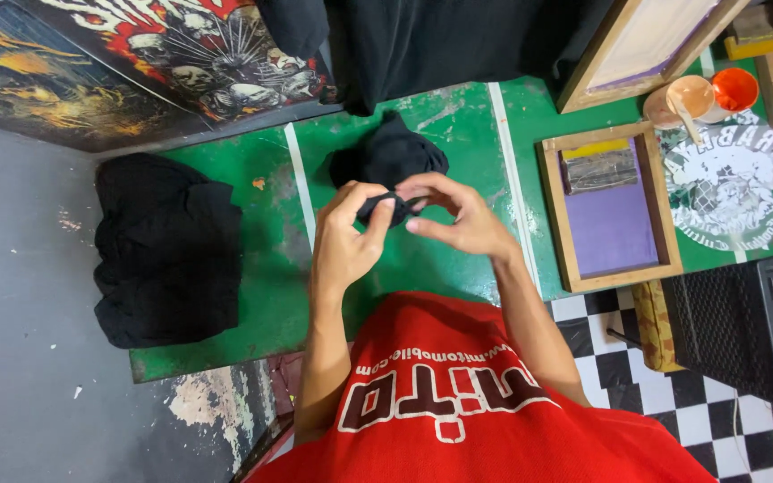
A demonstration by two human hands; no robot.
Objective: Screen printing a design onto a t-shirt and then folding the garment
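A small black garment [388, 158] lies bunched on the green table [261, 295], in front of me. My left hand [347, 238] pinches a fold of its near edge between thumb and fingers. My right hand [460, 218] grips the same fold from the right, fingers curled over it. Both hands meet just above the table, close to my red shirt.
A pile of black cloth [168, 250] lies at the table's left end. A wooden screen-printing frame [612, 206] with a purple mesh lies to the right, an orange cup [734, 88] and a tan bowl [683, 98] behind it. A black box [749, 322] stands on the checkered floor.
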